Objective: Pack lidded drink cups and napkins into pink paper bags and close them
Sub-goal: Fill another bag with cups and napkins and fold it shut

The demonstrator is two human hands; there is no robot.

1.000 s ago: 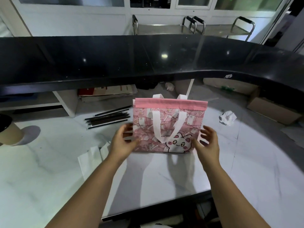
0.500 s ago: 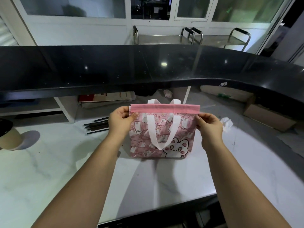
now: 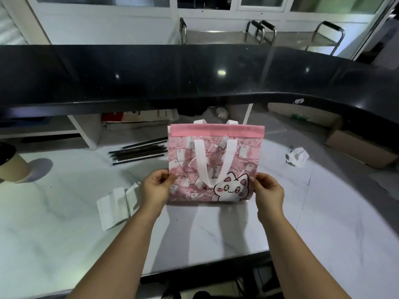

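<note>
You hold the pink cat-print paper bag with white strap handles [image 3: 244,156] upright at the middle of the white marble counter [image 3: 226,229], its pink top band flat across. Your left hand [image 3: 156,187] pinches the bag's lower left edge with curled fingers, and your right hand [image 3: 268,188] pinches the lower right edge the same way. Folded white napkins [image 3: 117,201] lie just left of your left wrist. Thin black straws [image 3: 138,152] lie behind them, beside the bag.
</note>
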